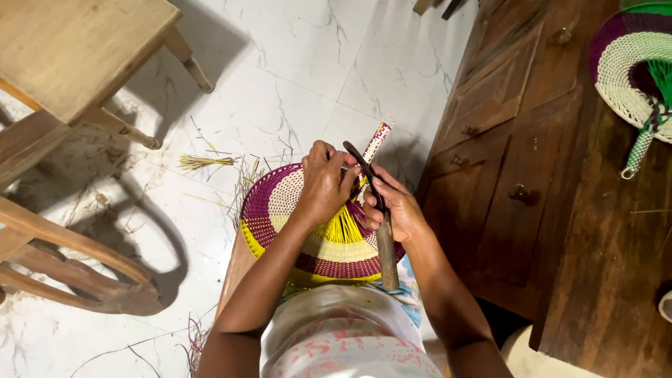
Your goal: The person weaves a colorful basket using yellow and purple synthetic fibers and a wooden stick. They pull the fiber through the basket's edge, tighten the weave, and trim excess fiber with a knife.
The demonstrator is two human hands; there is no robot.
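A round woven hand fan (280, 206) in purple, cream and yellow bands lies across my lap, its wrapped handle (378, 136) pointing away from me. My left hand (323, 183) is closed on the fan near the base of the handle. My right hand (395, 206) grips a knife (378, 210) with a dark curved blade and a wooden handle; the blade tip reaches up beside the fan's handle, next to my left fingers.
A wooden chair (63, 77) and its curved legs stand at the left on the white marble floor (280, 70). Loose straw strands (203, 162) lie scattered on the floor. A dark wooden cabinet (532, 175) stands at the right, with another woven fan (630, 70) on top.
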